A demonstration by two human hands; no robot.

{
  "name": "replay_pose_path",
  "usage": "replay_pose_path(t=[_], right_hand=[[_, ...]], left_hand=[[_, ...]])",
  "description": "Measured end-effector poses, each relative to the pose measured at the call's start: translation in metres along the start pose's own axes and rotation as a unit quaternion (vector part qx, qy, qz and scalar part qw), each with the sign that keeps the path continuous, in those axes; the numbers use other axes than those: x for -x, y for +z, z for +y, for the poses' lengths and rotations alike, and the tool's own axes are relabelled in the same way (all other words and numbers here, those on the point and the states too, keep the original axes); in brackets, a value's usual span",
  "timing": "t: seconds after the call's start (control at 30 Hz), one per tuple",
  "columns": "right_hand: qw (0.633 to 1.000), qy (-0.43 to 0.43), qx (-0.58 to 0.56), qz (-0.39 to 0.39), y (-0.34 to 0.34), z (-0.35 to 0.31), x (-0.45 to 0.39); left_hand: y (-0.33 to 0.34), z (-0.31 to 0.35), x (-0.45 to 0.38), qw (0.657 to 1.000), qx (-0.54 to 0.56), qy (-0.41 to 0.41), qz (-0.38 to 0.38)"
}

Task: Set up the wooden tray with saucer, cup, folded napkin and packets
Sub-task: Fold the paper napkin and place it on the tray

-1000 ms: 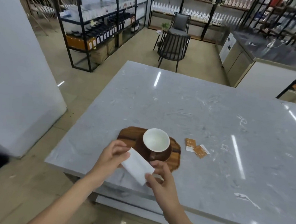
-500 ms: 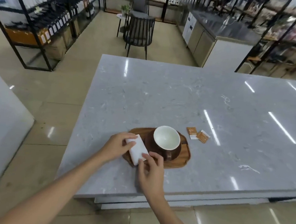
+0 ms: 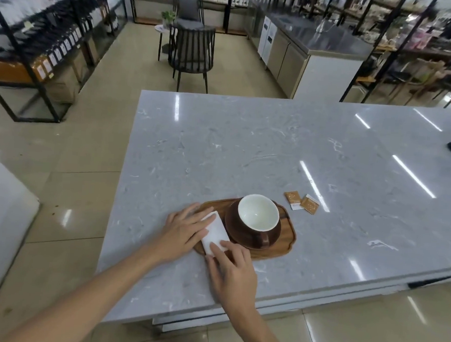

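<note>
Saucer [image 3: 273, 239] and cup [image 3: 258, 212] sit on the wooden tray [image 3: 288, 236], both hands, left hand [image 3: 186, 228] and right hand [image 3: 232, 273], press flat on the folded napkin [image 3: 215, 233] beside the saucer; packets [image 3: 301, 202] remain beyond the tray

A shop or café floor: beyond the grey marble counter [image 3: 246, 151], black metal shelving [image 3: 49, 54] carries rows of labelled bottles, more white bottles line the back wall, a stainless steel service counter [image 3: 306, 43] stands behind, and dark chairs [image 3: 192, 55] wait.
</note>
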State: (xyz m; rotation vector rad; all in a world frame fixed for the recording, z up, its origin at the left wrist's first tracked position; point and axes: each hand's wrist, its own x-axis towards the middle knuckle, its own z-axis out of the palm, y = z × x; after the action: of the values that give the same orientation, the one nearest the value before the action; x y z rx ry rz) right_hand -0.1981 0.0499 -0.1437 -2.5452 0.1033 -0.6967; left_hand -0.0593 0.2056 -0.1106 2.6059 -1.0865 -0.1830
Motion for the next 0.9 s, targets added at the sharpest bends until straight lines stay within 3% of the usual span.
replay_pose_path(t=[0.5, 0.67, 0.9], right_hand=[[0.999, 0.021, 0.04, 0.018, 0.016, 0.004, -0.009], [1.0, 0.026, 0.013, -0.008, -0.002, -0.002, -0.016], [0.997, 0.011, -0.065, 0.025, -0.078, 0.016, -0.06]], left_hand=[[0.002, -0.006, -0.03, 0.999, 0.006, 0.034, -0.033], [-0.003, -0.005, -0.033, 0.997, 0.058, 0.046, -0.013], [-0.032, 0.012, -0.066, 0.987, 0.144, 0.027, 0.071]])
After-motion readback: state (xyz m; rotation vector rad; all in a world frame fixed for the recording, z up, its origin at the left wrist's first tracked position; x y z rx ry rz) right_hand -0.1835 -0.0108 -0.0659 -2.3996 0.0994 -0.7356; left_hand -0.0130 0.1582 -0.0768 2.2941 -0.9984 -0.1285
